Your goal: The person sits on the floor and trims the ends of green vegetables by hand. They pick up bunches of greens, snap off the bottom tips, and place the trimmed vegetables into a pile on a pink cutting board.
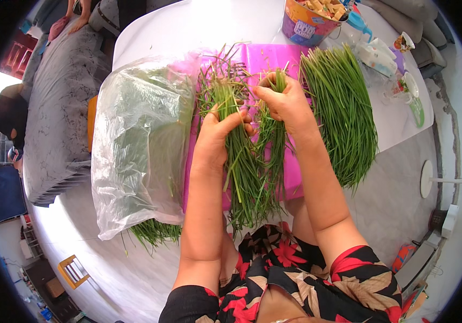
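My left hand (225,129) is closed around a bunch of green garlic chives (245,173), whose leaves hang over the table's near edge. Just to its right, my right hand (281,97) grips a smaller bunch of chives (280,82) near its pale ends. Beneath both lies a pink plastic sheet (293,177) with dark printing, strewn with loose stalks and dry bits. A large, neatly aligned pile of chives (340,117) rests to the right. On the left, a clear plastic bag (134,141) covers more greens, with leaf ends (156,233) sticking out below it.
A printed popcorn bucket (311,24) full of small tan pieces stands at the back of the white table (154,32). Tissue packaging (376,56), cups (410,82) and a blue plastic item (358,22) are at the right. Beyond the left edge is a grey sofa (61,101); a person's bare feet (79,24) show there.
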### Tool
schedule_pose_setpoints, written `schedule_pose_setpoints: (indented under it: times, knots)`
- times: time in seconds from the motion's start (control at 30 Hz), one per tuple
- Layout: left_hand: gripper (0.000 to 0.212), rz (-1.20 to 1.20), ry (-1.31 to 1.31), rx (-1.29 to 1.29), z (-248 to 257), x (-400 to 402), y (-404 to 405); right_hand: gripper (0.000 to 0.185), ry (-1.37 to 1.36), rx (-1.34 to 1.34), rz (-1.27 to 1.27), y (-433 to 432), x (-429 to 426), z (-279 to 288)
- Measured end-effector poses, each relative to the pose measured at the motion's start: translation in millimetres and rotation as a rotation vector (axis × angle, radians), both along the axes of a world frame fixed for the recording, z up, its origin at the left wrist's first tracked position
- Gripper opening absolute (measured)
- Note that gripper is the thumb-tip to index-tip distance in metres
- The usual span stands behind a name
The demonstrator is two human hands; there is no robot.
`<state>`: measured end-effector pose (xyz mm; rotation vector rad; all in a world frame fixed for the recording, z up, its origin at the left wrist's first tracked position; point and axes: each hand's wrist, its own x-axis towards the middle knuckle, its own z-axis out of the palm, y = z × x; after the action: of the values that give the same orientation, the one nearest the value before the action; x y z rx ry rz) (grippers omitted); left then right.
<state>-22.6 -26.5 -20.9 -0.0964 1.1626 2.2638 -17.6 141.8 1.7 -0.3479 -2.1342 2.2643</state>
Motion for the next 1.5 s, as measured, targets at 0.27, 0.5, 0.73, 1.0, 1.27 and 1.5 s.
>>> schedule_pose_setpoints:
  times: [0.27, 0.5, 0.73, 1.0, 1.27, 1.5]
  knots:
    - [0.036, -0.004, 0.216, -0.139, -6.2, 1.2, 11.3, 0.019, 0.11, 0.212, 0.083, -16.4, -3.8, -20.9]
    - [0.026, 0.007, -0.03, 0.018, -4.2, 0.6, 8.5, 0.012, -0.085, -0.263, 0.036, 1.8, 0.8, -7.9]
    - [0.025, 0.127, -0.091, 0.041, -5.9, -3.5, 10.1, 0.011, -0.084, -0.083, -0.022, 0.1, -1.5, -11.7]
    - [0.029, 0.141, -0.005, -0.052, -11.7, -3.3, 10.3, 0.011, -0.101, -0.155, 0.024, -0.5, 0.1, -13.0]
    - [0.029, 0.189, 0.012, -0.083, -11.4, -2.8, 5.5, 0.012, -0.069, -0.153, 0.002, 1.2, 2.2, -15.0]
    - [0.032, 0.185, 0.007, -0.146, -0.3, -1.8, 2.4, 0.011, 0.101, 0.214, -0.182, 7.5, -2.2, -23.4]
